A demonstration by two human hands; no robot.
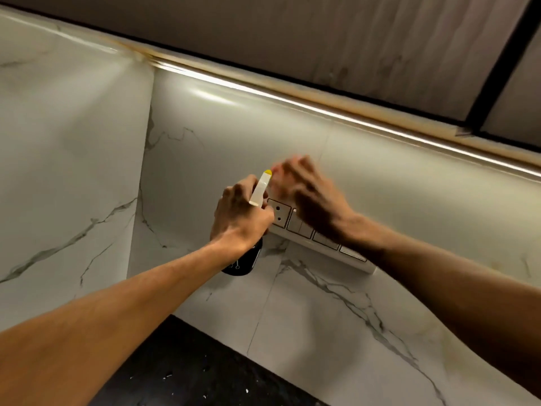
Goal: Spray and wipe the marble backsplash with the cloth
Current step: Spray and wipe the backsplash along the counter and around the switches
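Two hands, one spray bottle, one switch plate; no cloth to be made out.

Left hand [240, 213] clamped around the spray bottle [259, 190]: white neck, yellow nozzle tip aimed at the wall, dark body showing below the fist.

Right hand [310, 194] blurred, fingers spread against the marble backsplash [395, 183] just above the switch plate [322, 241]; holding anything or not, cannot tell.

Switch plate white, one socket at its left end, several rockers to the right, part hidden by the right wrist.

Backsplash white with grey veins, glossy, meeting a second marble wall [67, 171] at a corner on the left.

Lit strip [292, 98] along the top edge, under grey cabinets.

Dark speckled bench [181, 373] below.
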